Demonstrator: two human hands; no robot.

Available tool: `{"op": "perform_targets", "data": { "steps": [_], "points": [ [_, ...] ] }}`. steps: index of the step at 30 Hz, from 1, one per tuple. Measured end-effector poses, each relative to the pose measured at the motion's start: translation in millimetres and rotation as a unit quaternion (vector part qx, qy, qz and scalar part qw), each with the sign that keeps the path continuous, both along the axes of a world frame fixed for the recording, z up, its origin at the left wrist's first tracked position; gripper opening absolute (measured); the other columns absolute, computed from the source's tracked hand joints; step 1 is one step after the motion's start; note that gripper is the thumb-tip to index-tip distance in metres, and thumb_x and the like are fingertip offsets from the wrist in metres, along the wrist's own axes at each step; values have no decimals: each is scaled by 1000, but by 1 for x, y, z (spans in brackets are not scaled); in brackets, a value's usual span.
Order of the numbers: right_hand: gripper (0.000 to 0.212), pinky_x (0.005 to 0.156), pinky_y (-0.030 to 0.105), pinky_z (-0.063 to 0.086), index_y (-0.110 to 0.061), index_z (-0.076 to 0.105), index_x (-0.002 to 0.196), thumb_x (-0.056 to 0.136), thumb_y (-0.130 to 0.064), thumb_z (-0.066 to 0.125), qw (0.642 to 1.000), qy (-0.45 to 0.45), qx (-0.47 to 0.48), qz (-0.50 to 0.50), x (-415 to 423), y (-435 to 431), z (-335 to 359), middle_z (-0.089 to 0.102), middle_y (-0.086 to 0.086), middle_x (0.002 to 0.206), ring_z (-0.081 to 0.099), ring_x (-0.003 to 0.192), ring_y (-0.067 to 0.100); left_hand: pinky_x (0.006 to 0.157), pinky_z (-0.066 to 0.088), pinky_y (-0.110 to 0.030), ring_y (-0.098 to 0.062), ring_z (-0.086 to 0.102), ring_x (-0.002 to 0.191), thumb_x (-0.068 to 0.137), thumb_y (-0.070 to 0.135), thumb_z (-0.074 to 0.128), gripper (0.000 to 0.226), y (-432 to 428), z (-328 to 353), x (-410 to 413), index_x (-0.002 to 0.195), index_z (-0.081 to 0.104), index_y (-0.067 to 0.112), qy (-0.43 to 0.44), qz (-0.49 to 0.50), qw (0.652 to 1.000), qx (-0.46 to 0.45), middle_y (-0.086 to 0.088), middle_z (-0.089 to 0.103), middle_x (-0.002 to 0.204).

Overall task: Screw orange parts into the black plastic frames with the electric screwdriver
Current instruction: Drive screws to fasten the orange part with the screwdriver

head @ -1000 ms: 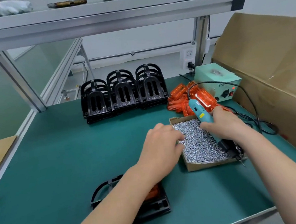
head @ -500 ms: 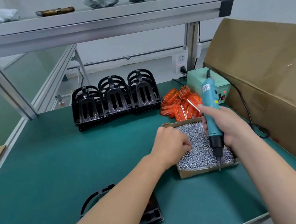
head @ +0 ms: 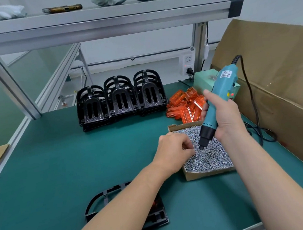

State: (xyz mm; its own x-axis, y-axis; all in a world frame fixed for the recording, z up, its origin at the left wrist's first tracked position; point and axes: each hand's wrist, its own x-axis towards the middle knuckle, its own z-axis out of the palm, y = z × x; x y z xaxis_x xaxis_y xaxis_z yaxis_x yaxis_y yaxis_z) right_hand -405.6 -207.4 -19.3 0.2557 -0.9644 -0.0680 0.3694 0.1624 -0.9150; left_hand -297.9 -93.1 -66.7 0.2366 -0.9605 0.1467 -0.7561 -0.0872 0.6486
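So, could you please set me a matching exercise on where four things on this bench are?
Things:
1. teal electric screwdriver
2. shallow cardboard box of silver screws
3. pile of translucent orange plastic parts
4. stacked black plastic frames

Places:
A. in three stacks at the far side
B. gripped by the right hand
C. the left hand reaches into it
D. just behind the cardboard box

Pairs: 1-B, 2-C, 3-D, 4-A.

label [head: 226,73] on the electric screwdriver [head: 220,88]; print too blurred to read
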Motion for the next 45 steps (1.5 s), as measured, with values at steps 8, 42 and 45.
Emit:
{"op": "perform_targets", "data": {
  "steps": [8,42,45],
  "points": [
    [22,50,22,44,-12,55,95,93,-27,71,992,-111,10,-53,12,22,26,53,0,65,49,52,11,71,47,-23,-9,60,74,85,13,70,12,52,10,14,77,68,22,307,36,949,-55,-2,69,76],
    [24,47,24,39,-16,51,74,88,-22,69,979,-176,-102,-19,77,132,38,51,-2,54,47,41,14,56,53,-22,-22,68,72,81,1,60,17,148,12,21,97,57,0,769,126,610,-146,-34,67,109],
    [25,47,24,39,-12,49,76,88,-23,68,979,-165,-122,-20,77,134,36,50,-1,54,46,41,16,57,54,-22,-22,68,73,79,0,61,19,148,11,19,98,57,-1,775,137,598,-155,-32,68,108]
  ]
}}
